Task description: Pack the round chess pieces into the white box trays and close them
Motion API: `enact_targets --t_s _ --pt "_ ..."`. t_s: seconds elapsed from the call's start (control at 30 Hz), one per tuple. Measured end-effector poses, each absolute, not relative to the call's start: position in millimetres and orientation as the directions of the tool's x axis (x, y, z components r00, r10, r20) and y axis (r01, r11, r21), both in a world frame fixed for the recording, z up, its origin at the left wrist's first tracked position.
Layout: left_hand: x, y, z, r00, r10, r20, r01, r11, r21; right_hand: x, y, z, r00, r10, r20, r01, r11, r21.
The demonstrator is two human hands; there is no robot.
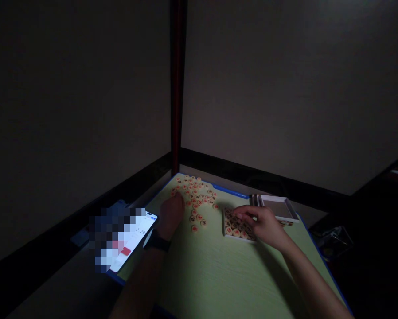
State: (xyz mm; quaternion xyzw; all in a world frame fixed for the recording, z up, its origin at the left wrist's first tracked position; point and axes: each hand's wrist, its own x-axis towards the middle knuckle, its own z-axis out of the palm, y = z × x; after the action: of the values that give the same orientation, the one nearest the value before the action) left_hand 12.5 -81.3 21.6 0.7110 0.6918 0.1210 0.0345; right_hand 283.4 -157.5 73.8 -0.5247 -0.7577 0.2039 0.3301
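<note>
Loose round xiangqi pieces (194, 228) with red or dark characters lie scattered over the far left part of a pale green table. My left hand (172, 212), with a dark-strapped watch on its wrist, is closed at the left edge of the scatter; its fingertips and anything in them are hidden. To the right, a shallow white box (239, 239) holds rows of xiangqi pieces. Over it, my right hand (263, 223) has thumb and fingers pinched together at a piece among those in the box. The hand covers the box's right side.
A lit phone (132, 243), partly pixelated, lies at the table's left edge. Behind my right hand sits a white-rimmed tray (278, 207) on other boxes. The green table (212, 274) has a blue rim, and walls meet in a corner beyond it.
</note>
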Motion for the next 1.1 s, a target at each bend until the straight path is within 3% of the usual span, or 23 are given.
enact_targets --t_s 0.3,0.5,0.77,1.0,1.1 --pt "13.0 -83.8 28.2 0.015 0.984 0.179 0.953 -0.068 0.296 266.0 -132.9 68.5 -0.222 0.923 0.314 0.653 0.380 -0.655" --pt "13.7 -84.8 24.8 0.094 0.973 0.212 0.956 -0.148 0.253 263.0 -134.0 69.0 -0.227 0.927 0.298 0.668 0.371 -0.645" --pt "21.9 -91.0 23.4 0.366 0.928 0.075 0.868 -0.369 0.332 267.3 -113.5 65.2 -0.116 0.952 0.282 0.796 0.259 -0.548" --pt "20.4 -90.1 21.6 0.392 0.919 0.048 0.857 -0.384 0.344 258.7 -65.6 67.3 -0.177 0.956 0.232 0.780 0.280 -0.559" --pt "18.1 -90.2 27.3 0.360 0.933 0.021 0.880 -0.347 0.323 250.9 -30.8 68.5 -0.238 0.952 0.193 0.829 0.303 -0.470"
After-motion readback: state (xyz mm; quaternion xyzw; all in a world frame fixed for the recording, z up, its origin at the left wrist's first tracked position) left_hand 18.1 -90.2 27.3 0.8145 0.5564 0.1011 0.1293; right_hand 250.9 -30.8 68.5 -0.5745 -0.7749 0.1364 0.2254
